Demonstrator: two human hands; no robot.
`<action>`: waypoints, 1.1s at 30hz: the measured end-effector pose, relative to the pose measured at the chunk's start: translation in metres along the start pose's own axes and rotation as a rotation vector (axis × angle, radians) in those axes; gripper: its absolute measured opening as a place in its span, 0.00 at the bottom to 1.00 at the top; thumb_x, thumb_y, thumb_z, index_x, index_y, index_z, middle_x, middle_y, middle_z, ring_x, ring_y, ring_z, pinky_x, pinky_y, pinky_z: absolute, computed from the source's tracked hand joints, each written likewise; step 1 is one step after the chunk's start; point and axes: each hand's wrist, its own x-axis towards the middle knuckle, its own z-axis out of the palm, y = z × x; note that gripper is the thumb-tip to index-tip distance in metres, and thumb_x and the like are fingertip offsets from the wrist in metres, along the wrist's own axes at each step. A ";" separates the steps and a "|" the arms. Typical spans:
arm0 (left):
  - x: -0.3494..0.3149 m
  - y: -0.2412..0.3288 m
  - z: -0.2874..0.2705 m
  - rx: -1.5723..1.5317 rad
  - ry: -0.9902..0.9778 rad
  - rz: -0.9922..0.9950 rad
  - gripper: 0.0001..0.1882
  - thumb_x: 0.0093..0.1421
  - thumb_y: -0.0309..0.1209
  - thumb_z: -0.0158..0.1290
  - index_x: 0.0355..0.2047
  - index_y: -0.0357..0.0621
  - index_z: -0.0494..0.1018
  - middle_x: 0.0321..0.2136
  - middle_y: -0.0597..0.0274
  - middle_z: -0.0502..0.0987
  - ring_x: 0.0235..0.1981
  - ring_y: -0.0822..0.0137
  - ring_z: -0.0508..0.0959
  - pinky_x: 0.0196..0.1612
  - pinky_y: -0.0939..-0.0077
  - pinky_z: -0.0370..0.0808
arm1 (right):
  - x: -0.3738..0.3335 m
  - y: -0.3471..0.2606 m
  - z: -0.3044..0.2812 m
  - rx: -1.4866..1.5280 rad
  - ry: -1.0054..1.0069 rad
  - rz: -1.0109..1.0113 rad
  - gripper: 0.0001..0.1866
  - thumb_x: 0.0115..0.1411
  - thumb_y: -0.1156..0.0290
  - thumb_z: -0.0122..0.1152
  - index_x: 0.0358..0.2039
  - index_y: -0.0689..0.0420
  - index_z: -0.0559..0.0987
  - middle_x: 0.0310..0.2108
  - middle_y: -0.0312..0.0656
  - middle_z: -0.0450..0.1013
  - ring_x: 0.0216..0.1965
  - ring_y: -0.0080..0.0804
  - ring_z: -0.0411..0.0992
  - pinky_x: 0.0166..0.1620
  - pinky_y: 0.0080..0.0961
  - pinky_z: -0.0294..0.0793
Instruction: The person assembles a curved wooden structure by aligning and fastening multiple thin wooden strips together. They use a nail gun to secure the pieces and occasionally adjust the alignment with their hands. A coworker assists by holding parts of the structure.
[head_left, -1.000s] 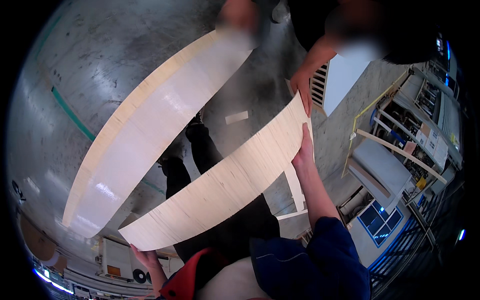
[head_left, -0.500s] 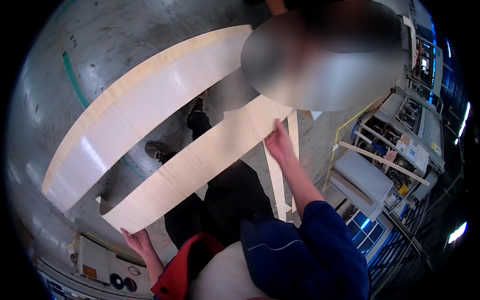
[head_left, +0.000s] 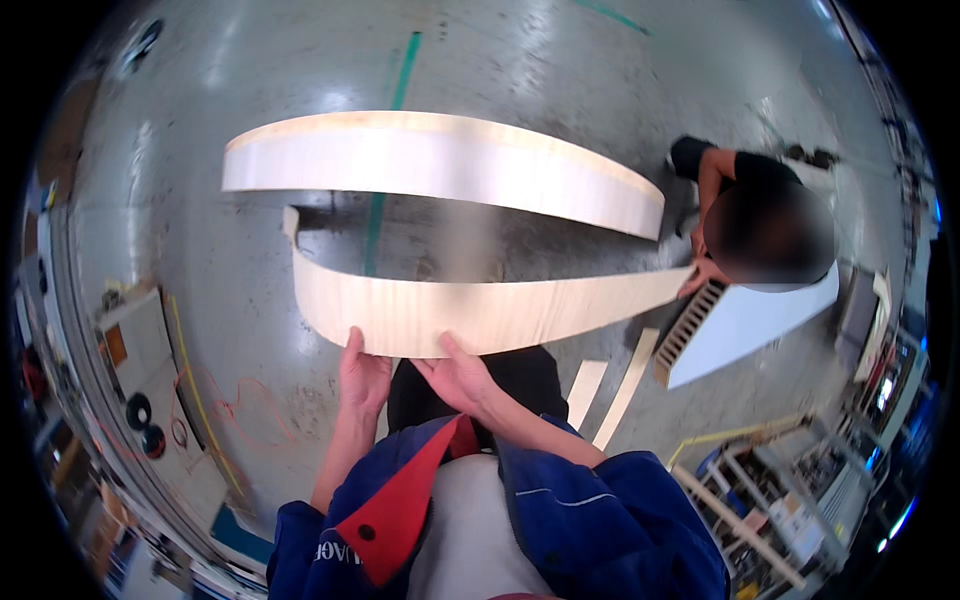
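Your left hand (head_left: 366,378) and right hand (head_left: 462,378) pinch the pale strip's (head_left: 520,316) near edge; long axis crosswise beyond them, right hand nearer the co-worker's hand (head_left: 708,274).

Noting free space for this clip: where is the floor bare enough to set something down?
Bare floor beyond the far board, beside the green tape; also between the near board and yellow line at left. Crowded: right, around co-worker, white panel and wood strips.

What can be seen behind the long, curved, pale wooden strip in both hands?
Beyond the strip show smooth grey floor, a green tape line and a curved white panel with pale wooden edging. Whatever lies directly behind the strip is hidden.
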 end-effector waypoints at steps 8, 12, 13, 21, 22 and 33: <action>0.009 0.044 -0.014 -0.465 -0.111 0.173 0.26 0.64 0.44 0.45 0.56 0.38 0.62 0.55 0.51 0.68 0.58 0.55 0.67 0.61 0.55 0.62 | -0.057 -0.007 0.039 -0.169 0.072 0.025 0.25 0.67 0.59 0.46 0.60 0.56 0.59 0.60 0.42 0.60 0.63 0.37 0.57 0.68 0.36 0.50; 0.061 0.066 -0.059 -0.482 0.054 0.166 0.27 0.63 0.44 0.46 0.54 0.35 0.64 0.54 0.47 0.69 0.56 0.53 0.68 0.60 0.54 0.63 | -0.081 -0.005 0.038 -0.232 0.158 -0.020 0.27 0.64 0.57 0.51 0.60 0.53 0.59 0.59 0.41 0.62 0.61 0.36 0.60 0.65 0.37 0.58; 0.070 0.071 -0.067 -0.449 0.098 0.157 0.25 0.64 0.42 0.46 0.54 0.35 0.64 0.53 0.47 0.69 0.56 0.53 0.69 0.59 0.54 0.64 | -0.086 -0.003 0.037 -0.247 0.150 -0.043 0.27 0.63 0.57 0.53 0.59 0.52 0.61 0.59 0.41 0.63 0.60 0.36 0.61 0.63 0.38 0.61; 0.111 0.117 -0.110 -0.342 0.064 0.100 0.23 0.62 0.36 0.45 0.53 0.32 0.63 0.51 0.48 0.70 0.55 0.51 0.69 0.59 0.55 0.65 | -0.108 0.002 0.021 -0.245 0.135 -0.239 0.25 0.66 0.55 0.45 0.57 0.56 0.63 0.56 0.44 0.67 0.56 0.38 0.67 0.58 0.38 0.70; 0.115 0.128 -0.119 -0.367 0.113 0.087 0.23 0.61 0.34 0.45 0.53 0.32 0.63 0.51 0.48 0.70 0.55 0.51 0.69 0.59 0.55 0.65 | -0.108 0.008 0.025 -0.234 0.183 -0.274 0.24 0.66 0.55 0.46 0.57 0.57 0.64 0.55 0.44 0.68 0.55 0.39 0.68 0.56 0.38 0.72; 0.073 0.283 -0.159 -0.282 0.021 0.075 0.26 0.63 0.37 0.42 0.59 0.37 0.57 0.57 0.49 0.65 0.59 0.51 0.65 0.62 0.51 0.60 | -0.094 0.027 0.016 -0.241 0.054 -0.595 0.25 0.66 0.55 0.46 0.58 0.56 0.64 0.53 0.44 0.69 0.49 0.37 0.73 0.46 0.35 0.79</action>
